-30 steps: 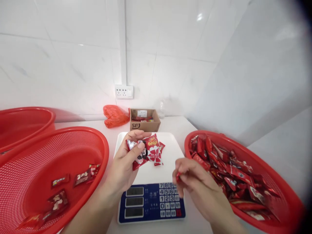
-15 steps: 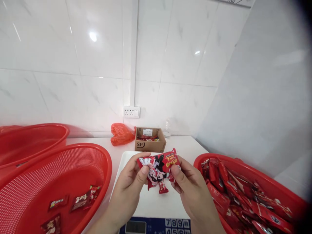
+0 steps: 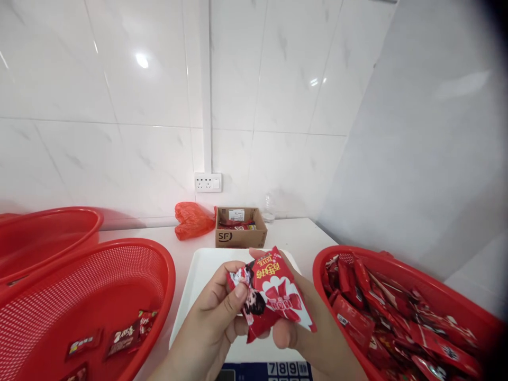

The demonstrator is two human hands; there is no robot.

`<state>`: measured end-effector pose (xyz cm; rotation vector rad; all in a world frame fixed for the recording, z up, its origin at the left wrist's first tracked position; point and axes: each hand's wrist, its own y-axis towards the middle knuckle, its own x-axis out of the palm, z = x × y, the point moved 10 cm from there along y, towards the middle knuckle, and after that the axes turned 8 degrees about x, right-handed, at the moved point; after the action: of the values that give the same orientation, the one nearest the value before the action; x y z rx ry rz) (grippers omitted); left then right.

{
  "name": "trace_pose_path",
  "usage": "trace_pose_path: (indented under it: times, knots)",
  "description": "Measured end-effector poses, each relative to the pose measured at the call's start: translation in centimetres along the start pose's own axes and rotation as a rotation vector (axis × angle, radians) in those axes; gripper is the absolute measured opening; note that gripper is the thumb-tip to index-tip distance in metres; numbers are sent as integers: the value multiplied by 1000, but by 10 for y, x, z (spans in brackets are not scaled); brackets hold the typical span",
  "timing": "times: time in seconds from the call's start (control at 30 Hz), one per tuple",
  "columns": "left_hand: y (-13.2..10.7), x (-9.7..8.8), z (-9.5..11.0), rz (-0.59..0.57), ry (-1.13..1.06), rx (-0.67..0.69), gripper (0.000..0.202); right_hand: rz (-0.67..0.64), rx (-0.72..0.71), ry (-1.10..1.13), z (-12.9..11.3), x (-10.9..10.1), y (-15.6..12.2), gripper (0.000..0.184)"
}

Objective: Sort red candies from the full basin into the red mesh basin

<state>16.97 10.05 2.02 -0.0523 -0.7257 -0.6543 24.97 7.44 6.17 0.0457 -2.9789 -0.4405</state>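
Single head-worn view, forward and down, close above the scale.

The scale sits between left basket and right basket (box behind it)

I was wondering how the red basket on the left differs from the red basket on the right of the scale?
The left basket holds only a few scattered packets; the right basket is heaped with them. The left basket's mesh floor shows; the right basket's is buried. Both are red and flank the white scale.
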Motion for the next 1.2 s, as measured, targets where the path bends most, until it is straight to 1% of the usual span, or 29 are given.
trace_pose_path:
  times: [0.07, 0.13, 0.2, 0.27, 0.33, 0.37, 0.4, 0.47, 0.5, 0.53, 0.6, 0.67, 0.73, 0.8, 0.87, 0.93, 1.03, 1.07, 1.13, 1.2]
  knots:
    - [-2, 4, -8, -51, -10, -67, 24, 7, 28, 57, 4, -1, -1, 60]
    - [-3, 6, -14, -110, -40, -102, 27, 24, 32, 66, 7, -4, -1, 49]
    - [-3, 6, -15, -137, -26, -89, 32, 62, -28, 51, 5, -10, 0, 45]
    - [-3, 3, -8, -122, 104, 6, 47, 119, -98, 30, 0, -17, 1, 44]
    - [-4, 0, 7, -78, 349, 177, 69, 179, -133, -8, -5, -22, 2, 43]
    - [-6, 0, 15, -50, 484, 268, 76, 194, -137, -38, -7, -22, 2, 43]
    - [-8, 0, 23, -20, 608, 342, 76, 198, -135, -71, -10, -21, 2, 43]
    - [-10, 1, 32, 25, 786, 428, 61, 175, -127, -128, -15, -16, 2, 44]
    - [-10, 2, 35, 24, 832, 445, 52, 151, -115, -145, -16, -12, 2, 45]
    - [-10, 3, 36, 14, 857, 452, 44, 128, -93, -152, -15, -10, 2, 46]
    - [-10, 4, 40, -21, 888, 467, 34, 95, -38, -165, -9, -7, 3, 48]
    - [-11, 4, 43, -40, 919, 489, 28, 89, -5, -189, -3, -8, 2, 43]
    - [-13, 2, 45, -49, 936, 514, 28, 99, -25, -221, -2, -10, 1, 33]
    - [-14, 2, 45, -60, 930, 523, 33, 112, -67, -235, -4, -11, -1, 24]
    - [-14, 2, 43, -66, 909, 510, 36, 132, -86, -247, -6, -13, -3, 20]
    - [-13, 1, 44, -32, 872, 492, 31, 145, -69, -269, -6, -13, -3, 22]
    - [-13, 0, 47, 46, 815, 477, 18, 111, -47, -303, -6, -9, -3, 34]
    - [-13, 1, 47, 59, 804, 468, 14, 103, -58, -310, -7, -9, -3, 35]
    - [-12, 3, 44, 51, 794, 441, 13, 115, -98, -331, -11, -9, -4, 25]
    - [-11, 5, 40, 32, 775, 417, 20, 155, -139, -368, -14, -12, -5, 11]
